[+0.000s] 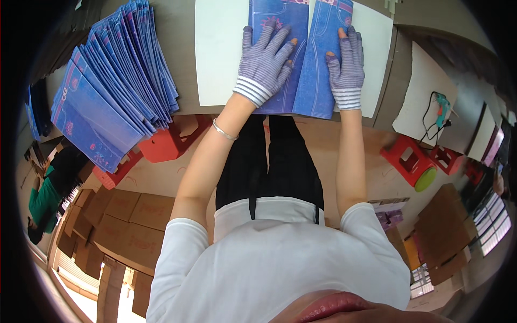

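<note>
Two blue panels printed like denim lie side by side before me, a narrow gap between them widening toward the far end. Across the left denim-print panel (293, 16) my left hand (262, 67) lies flat, its fingers spread. On the outer edge of the right denim-print panel (312, 75) rests my right hand (346, 70), fingers stretched out and thumb apart. Both hands wear striped grey-purple gloves with some fingertips bare. Beneath the panels is a white sheet (215, 54). Whether the panels are joined cannot be made out.
A fanned stack of matching denim-print pieces (102, 102) overhangs the table edge at left. At right, a teal glue gun (442, 107) with a black cord lies on another table. Red stools (406, 159) and cardboard boxes (129, 226) stand about. Another person in green (43, 199) is at far left.
</note>
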`<state>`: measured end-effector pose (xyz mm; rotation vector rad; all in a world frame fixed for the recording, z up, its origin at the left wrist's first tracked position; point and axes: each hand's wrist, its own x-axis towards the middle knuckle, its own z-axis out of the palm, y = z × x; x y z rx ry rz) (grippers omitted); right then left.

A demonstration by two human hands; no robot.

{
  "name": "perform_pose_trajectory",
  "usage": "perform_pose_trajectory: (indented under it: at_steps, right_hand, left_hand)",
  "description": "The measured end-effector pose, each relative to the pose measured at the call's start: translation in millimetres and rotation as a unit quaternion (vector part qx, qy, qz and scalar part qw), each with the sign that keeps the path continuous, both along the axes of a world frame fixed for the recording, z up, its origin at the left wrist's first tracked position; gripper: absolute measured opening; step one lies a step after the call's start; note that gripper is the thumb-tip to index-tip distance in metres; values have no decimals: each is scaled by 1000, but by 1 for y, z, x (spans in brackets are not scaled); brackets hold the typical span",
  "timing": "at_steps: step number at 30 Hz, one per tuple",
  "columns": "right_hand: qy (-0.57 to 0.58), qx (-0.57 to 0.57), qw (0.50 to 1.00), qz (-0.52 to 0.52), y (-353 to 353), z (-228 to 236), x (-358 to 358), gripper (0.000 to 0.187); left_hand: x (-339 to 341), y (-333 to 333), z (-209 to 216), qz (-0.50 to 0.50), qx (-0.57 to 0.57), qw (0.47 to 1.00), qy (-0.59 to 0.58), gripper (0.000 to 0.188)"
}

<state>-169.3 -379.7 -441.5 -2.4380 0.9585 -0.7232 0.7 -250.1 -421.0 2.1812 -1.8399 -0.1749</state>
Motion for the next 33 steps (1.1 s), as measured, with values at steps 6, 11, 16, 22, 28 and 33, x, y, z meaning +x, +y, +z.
perform_pose_trajectory:
  at_steps: [6,11,16,22,28,33]
  right_hand:
    - [8,-5,1000,2,0,-8,6,59]
    - [15,-6,1000,15,7,3,18,57]
    - [50,-25,998,19,5,-1,26,57]
    - [92,-46,995,7,5,-2,30,55]
    - [122,-70,990,8,5,-3,31,54]
    - [142,-74,987,11,4,-2,32,53]
  left_hand:
    - [12,8,-6,5,-5,1000,10,46]
    - [20,14,-10,-6,-27,999,37,49]
    - [21,15,-9,-13,-21,999,42,50]
    - [22,16,-10,-16,-22,998,49,51]
    - [23,16,-11,-17,-17,999,48,51]
    - [23,16,-9,-19,-17,998,50,52]
